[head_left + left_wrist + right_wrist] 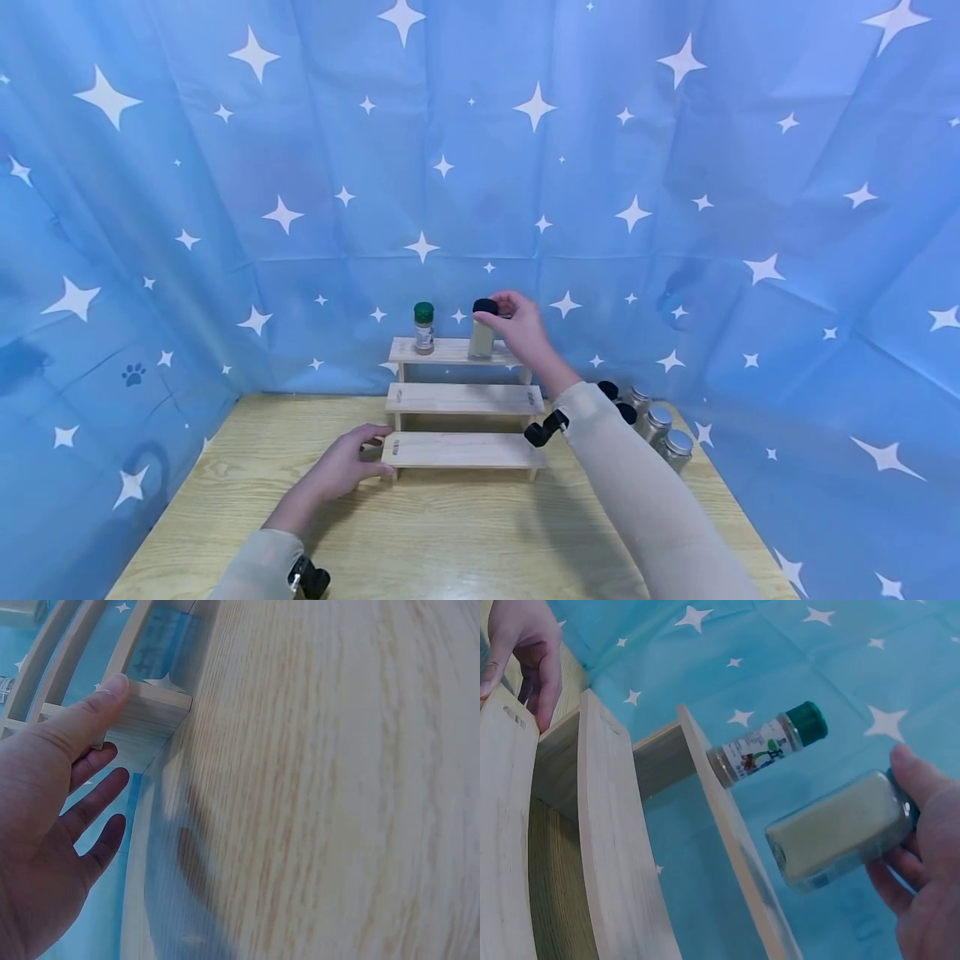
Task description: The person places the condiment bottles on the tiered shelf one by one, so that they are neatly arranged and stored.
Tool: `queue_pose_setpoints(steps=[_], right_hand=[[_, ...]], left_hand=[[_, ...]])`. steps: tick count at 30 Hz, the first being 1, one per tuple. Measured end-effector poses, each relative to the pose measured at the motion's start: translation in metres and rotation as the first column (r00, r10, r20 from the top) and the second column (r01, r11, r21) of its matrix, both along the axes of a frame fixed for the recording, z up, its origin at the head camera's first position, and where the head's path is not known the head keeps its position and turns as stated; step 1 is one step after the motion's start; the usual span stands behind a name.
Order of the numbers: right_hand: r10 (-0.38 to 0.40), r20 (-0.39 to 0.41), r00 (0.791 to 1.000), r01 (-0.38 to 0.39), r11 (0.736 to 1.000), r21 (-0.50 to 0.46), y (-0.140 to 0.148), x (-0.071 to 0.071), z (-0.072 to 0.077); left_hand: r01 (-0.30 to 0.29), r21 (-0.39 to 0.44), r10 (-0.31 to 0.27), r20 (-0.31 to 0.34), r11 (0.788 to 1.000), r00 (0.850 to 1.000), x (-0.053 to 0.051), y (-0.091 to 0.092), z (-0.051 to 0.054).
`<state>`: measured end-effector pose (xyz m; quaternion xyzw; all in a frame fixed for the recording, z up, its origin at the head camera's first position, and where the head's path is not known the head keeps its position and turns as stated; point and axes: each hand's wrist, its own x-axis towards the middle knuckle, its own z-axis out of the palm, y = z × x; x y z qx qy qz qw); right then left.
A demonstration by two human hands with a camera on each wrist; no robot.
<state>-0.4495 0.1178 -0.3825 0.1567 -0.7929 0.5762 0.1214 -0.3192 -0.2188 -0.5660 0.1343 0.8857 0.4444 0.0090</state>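
Observation:
A three-tier wooden shelf rack [465,450] stands on the table. My right hand [522,329] grips a clear square spice jar [836,829] of pale powder by its black lid [485,306], at the top tier. In the right wrist view, a small gap shows between the jar's base and the tier. A green-capped spice bottle [423,329] with a printed label stands upright on that tier, left of the jar. My left hand [341,462] holds the lowest tier's left end, its thumb [112,688] on the front edge and the other fingers spread behind.
Several jars with silver lids [660,417] and black lids [625,412] stand at the table's right side, partly hidden behind my right sleeve [645,475]. A blue star-patterned curtain [480,167] hangs behind the light wooden table [450,542] and along its sides.

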Motion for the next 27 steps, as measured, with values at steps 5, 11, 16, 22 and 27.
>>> queue_pose_setpoints(steps=[5, 11, 16, 22, 27], right_hand=[[0.001, 0.017, 1.0, -0.001, 1.0, 0.005, -0.009, -0.005, -0.001], [-0.008, 0.038, 0.999, 0.007, 1.0, 0.028, -0.018, -0.009, -0.002], [-0.022, 0.045, 0.999, 0.02, 0.999, 0.045, -0.023, -0.012, -0.005], [-0.037, 0.046, 0.998, 0.035, 0.998, 0.045, -0.025, -0.015, -0.009], [-0.03, 0.036, 0.999, 0.03, 0.999, 0.022, -0.026, -0.016, -0.011]], left_hand=[[-0.008, 0.0, 0.008, -0.001, 1.0, 1.0, 0.0, 0.0, -0.002], [-0.003, 0.001, 0.003, -0.005, 1.0, 1.0, -0.001, 0.0, -0.002], [0.004, 0.004, -0.004, -0.012, 1.0, 1.0, -0.002, -0.001, -0.003], [0.006, 0.006, -0.006, -0.023, 1.0, 1.0, -0.002, -0.002, -0.005], [0.006, 0.004, -0.006, -0.025, 1.0, 1.0, -0.002, -0.003, -0.005]])
